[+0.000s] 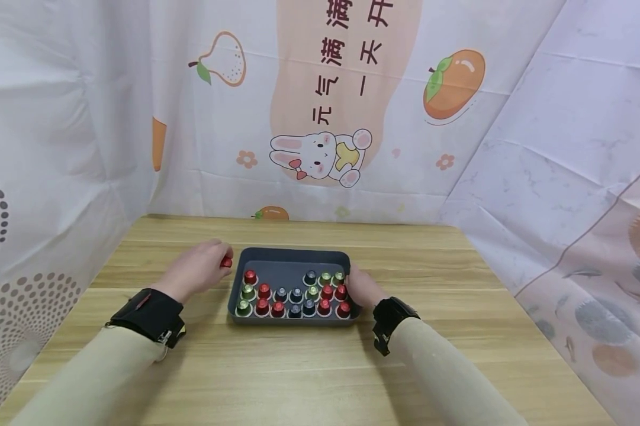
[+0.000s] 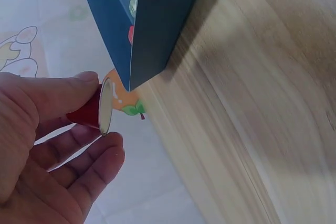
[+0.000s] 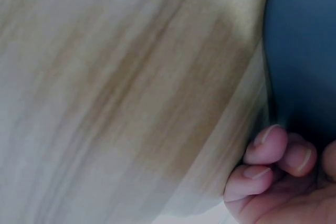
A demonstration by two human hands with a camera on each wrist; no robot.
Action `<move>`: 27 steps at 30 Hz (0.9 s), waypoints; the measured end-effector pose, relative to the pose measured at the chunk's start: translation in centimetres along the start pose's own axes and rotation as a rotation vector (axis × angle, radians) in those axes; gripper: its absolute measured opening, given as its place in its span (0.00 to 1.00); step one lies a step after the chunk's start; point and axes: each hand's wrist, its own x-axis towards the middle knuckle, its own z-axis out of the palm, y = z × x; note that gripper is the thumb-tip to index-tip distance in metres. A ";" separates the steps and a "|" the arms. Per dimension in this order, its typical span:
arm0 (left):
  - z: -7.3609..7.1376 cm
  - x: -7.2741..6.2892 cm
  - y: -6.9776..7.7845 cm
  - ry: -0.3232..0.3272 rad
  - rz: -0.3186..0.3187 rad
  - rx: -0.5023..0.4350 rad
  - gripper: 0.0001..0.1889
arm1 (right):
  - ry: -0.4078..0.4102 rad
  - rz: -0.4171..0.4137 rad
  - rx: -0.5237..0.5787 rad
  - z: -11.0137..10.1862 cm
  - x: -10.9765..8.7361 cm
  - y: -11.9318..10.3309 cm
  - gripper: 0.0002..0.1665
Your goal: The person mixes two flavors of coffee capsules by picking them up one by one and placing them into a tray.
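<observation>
A red coffee capsule (image 2: 88, 109) is pinched between the thumb and fingers of my left hand (image 1: 206, 267), its pale flat lid facing the tray in the left wrist view. That hand is just off the left side of the dark grey tray (image 1: 277, 254), apart from it. Inside the tray, red, green and dark capsules stand lid down in rows, among them a red capsule (image 1: 250, 277) at the left and a dark capsule (image 1: 310, 277) in the back row. My right hand (image 1: 363, 286) grips the tray's right side, fingers curled against the outer wall; its thumb is mostly hidden.
The tray stands on a wood-grain table (image 1: 293, 367), towards its back. A printed white curtain (image 1: 208, 148) hangs behind the table's back edge, and more patterned cloth (image 1: 559, 165) borders the right. Within the tray, bare floor shows in the back row's middle-left.
</observation>
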 end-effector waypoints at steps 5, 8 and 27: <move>0.4 0.5 0.5 0.025 0.008 0.020 0.06 | 0.025 -0.041 -0.047 0.2 0.0 0.1 0.12; 0.7 0.8 0.7 0.039 0.016 0.035 0.08 | 0.061 -0.083 -0.101 0.3 0.0 0.2 0.10; 2.2 2.5 3.1 -0.006 0.045 -0.068 0.12 | 0.034 -0.038 -0.054 0.1 0.0 0.3 0.11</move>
